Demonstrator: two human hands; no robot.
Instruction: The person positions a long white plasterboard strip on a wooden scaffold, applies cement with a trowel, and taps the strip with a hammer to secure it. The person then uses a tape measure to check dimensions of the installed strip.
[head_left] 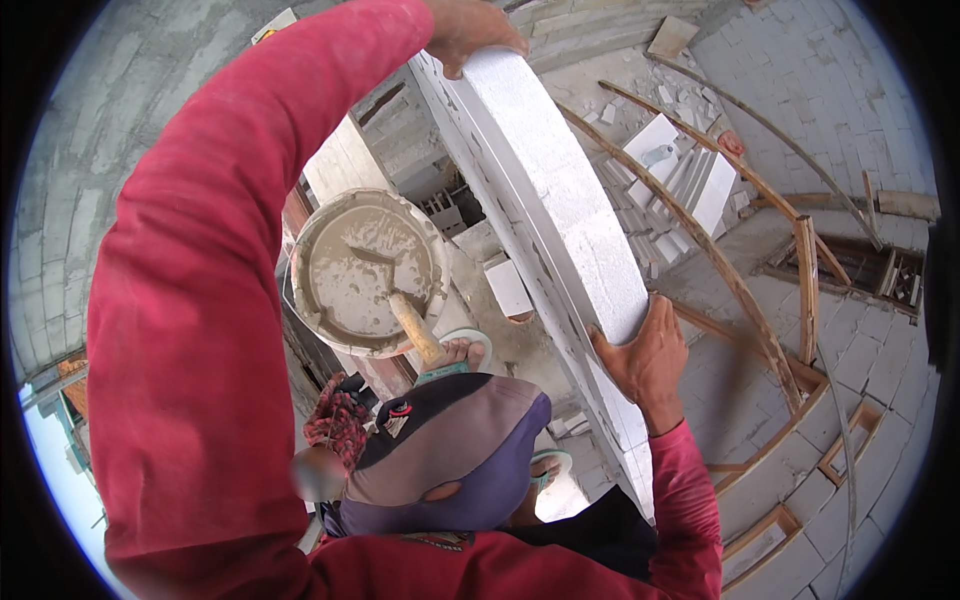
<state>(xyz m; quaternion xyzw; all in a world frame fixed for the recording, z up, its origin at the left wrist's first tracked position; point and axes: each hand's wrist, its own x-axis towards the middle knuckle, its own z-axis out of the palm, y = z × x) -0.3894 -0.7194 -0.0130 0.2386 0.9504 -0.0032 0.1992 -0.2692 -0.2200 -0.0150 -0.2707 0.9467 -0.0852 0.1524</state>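
A long white concrete block lies along the top of a narrow block wall. My left hand reaches over the far end of the block, its fingers bent down onto it. Nearer to me, my right hand grips the block's edge, thumb on the left and fingers round the right side. Left of the wall stands a round bucket with wet grey mortar inside. A trowel with a wooden handle rests in that mortar, its handle leaning over the near rim.
A grey and purple cap covers the lower middle of the view. Sandalled feet show below on a plank. Right of the wall are wooden poles, a stack of white blocks and rubble. Block walls surround the area.
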